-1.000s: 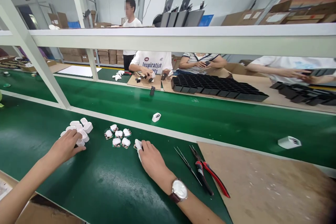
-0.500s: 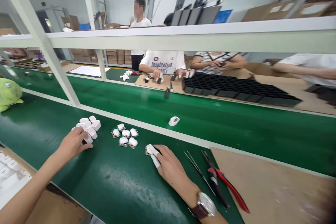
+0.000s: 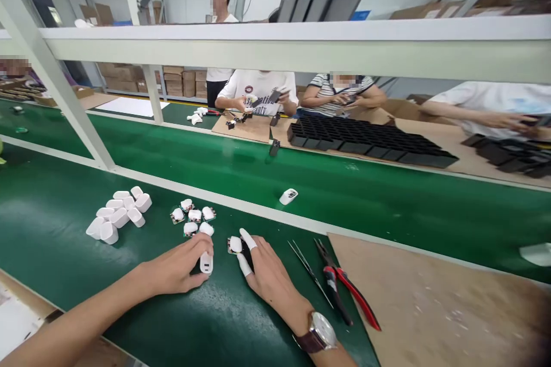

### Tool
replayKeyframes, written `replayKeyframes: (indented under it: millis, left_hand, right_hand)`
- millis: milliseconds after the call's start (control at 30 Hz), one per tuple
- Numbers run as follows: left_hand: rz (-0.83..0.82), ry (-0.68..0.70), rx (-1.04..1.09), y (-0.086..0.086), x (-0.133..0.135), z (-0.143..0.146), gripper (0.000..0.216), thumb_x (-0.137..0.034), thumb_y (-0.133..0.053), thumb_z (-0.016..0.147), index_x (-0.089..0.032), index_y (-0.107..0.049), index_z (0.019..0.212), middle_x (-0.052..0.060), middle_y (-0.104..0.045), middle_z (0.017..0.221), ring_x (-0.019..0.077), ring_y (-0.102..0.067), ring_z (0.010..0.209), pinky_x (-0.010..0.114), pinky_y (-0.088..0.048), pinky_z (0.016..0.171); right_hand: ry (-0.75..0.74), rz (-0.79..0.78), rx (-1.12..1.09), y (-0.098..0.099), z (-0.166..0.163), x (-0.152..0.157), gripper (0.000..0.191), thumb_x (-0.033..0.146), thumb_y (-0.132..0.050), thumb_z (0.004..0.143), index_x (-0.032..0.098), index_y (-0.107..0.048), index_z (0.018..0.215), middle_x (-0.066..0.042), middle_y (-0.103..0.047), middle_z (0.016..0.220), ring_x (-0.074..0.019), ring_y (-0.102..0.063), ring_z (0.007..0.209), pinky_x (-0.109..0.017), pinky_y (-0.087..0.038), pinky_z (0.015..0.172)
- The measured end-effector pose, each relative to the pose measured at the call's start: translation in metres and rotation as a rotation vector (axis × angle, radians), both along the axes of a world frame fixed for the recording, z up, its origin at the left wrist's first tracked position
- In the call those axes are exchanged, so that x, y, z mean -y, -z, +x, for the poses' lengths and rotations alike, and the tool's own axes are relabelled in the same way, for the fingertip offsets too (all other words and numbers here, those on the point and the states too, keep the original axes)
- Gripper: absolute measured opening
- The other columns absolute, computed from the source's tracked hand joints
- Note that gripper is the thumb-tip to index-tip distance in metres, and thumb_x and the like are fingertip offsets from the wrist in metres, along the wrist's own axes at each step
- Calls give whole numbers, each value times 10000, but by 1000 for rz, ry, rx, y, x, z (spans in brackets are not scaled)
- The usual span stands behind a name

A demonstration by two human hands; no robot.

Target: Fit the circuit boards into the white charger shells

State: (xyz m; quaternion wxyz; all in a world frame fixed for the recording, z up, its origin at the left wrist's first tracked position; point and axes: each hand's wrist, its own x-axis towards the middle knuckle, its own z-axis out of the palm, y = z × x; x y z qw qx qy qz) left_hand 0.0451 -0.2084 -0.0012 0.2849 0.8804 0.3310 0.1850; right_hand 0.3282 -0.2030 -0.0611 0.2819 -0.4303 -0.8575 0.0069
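On the table [image 3: 206, 327], the left hand [image 3: 178, 264] holds a case [image 3: 206, 265], the right hand [image 3: 273, 275] spreads beside a board [image 3: 235, 245]; six more boards [image 3: 194, 216] lie bare.

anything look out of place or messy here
Slightly: small pale specks are scattered over the flat brown sheet right of the red-and-black metal pliers. They look like stray debris. I see no clear spill or damage otherwise.
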Motion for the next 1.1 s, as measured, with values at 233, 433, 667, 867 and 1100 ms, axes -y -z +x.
replayKeyframes:
  millis: [233,433,667,867,1100]
  left_hand:
    - [-110,-87,94,39,-7,8,694,-229,-710,914,-274,-358,1511,131,-498,1481,296,-568,1312,426,-516,1087]
    - [-114,-197,106,49,-5,7,614,-334,-723,943,-277,-439,1484,124,-557,1424,311,-580,1299,475,-507,1088]
    - [-176,-35,116,38,-14,-3,665,-403,-913,757,-246,-604,1325,102,-628,1314,313,-581,1251,451,-522,1054]
    - [-147,-181,124,43,-5,6,607,-232,-810,859,-235,-490,1375,94,-622,1211,287,-600,1140,447,-559,937]
    - [-148,-203,152,50,-1,3,827,-340,-881,794,-283,-409,1470,123,-561,1387,343,-596,1257,499,-558,1004]
  right_hand:
    - [-58,-44,-95,-1,6,0,450,124,-513,1015,227,-489,1452,-133,-661,1281,-300,-624,1180,-516,-595,982]
    - [-7,-25,-224,-8,1,1,404,170,-590,998,217,-501,1389,-121,-677,1168,-284,-650,1092,-487,-622,899]
    - [-85,-46,-282,-42,-15,25,433,131,-635,965,224,-524,1372,-107,-672,1156,-253,-642,1067,-450,-611,887]
    - [-150,10,-184,-50,-33,47,478,85,-636,954,173,-513,1407,-153,-678,1227,-280,-631,1144,-488,-601,951]
    - [-114,82,-115,-52,-34,45,453,114,-627,973,177,-521,1410,-150,-699,1201,-289,-661,1106,-482,-625,910]
